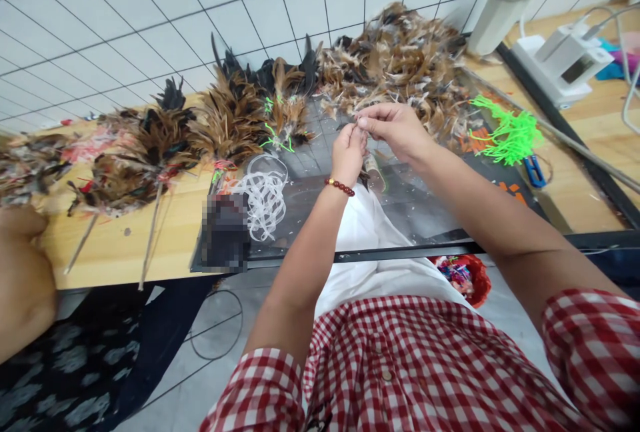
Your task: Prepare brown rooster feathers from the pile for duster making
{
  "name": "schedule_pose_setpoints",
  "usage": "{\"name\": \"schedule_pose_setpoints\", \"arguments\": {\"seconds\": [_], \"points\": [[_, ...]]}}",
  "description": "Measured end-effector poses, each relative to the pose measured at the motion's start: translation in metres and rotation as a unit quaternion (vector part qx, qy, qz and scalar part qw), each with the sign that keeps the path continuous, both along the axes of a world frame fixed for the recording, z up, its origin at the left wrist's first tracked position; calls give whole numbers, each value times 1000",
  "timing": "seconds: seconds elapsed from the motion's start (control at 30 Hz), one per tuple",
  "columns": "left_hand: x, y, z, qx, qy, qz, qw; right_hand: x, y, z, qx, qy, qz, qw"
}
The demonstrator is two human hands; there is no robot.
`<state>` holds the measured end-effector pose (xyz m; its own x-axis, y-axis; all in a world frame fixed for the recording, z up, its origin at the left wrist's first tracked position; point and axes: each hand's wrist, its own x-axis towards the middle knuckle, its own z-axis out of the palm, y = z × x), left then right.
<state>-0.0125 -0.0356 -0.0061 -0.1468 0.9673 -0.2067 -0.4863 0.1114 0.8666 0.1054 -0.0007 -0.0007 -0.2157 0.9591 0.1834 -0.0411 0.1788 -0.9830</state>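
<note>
My left hand (349, 151), with a beaded bracelet (340, 186) at the wrist, is closed above the dark mat (310, 209). Against its fingertips my right hand (397, 129) makes a pinch. Whatever lies between the fingers is too small and blurred to name. A dark feather-like tip (365, 180) shows just below my left hand. Behind both hands spreads a large heap of brown feathers (395, 65). Left of them stand bunches of brown and black feathers (227, 112), some with green ties (278, 141).
Clear plastic strips (263, 199) lie beside a pixelated dark object (225, 232). To the right are bright green strings (510, 131), a blue thread snipper (535, 171) and a white charger (570, 62). Feathered sticks (151, 235) lie near another person's arm (25, 279).
</note>
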Motion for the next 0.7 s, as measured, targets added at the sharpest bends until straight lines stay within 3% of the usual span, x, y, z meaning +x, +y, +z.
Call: {"name": "schedule_pose_setpoints", "arguments": {"seconds": [0.17, 0.37, 0.47, 0.53, 0.7], "points": [[1, -3, 3, 12, 5, -79, 997, 7, -1, 7, -8, 28, -1, 1000], [-5, -7, 6, -8, 15, -147, 989, 11, -4, 14, -2, -10, -28, 1000], [-8, -4, 6, -33, 9, -112, 993, 17, 3, 10, 23, -66, -52, 996], [-11, -1, 6, -44, -5, -68, 997, 26, 9, 7, 44, -156, -46, 986], [-17, 5, 7, -41, -22, -6, 999, 49, 20, -5, 87, -423, 12, 902]]}}
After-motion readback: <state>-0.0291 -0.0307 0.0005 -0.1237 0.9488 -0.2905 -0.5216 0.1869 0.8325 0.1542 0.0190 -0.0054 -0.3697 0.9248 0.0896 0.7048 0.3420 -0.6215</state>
